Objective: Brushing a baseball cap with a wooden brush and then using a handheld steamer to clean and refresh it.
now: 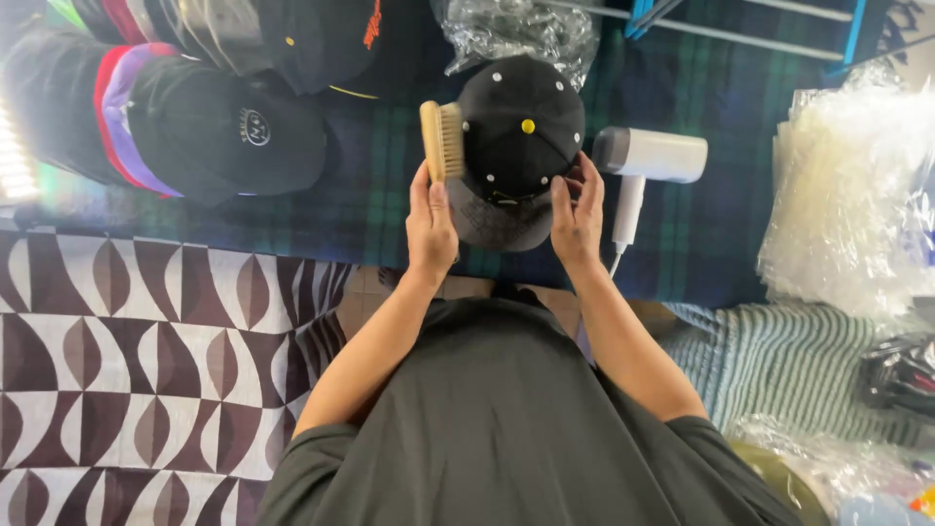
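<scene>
left hand (430, 226) gripping, right hand (577, 216) cupped

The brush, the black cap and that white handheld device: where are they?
brush (443, 139): head view, wooden back.
black cap (519, 122): head view, crown.
white handheld device (651, 154): head view, its body.

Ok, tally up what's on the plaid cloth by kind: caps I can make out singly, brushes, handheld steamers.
Caps: 3, the studded black cap held in both hands, a black cap with a round badge, a black cap with orange lettering
Wooden brush: 1, in the left hand
White handheld steamer: 1
Total: 5
</scene>
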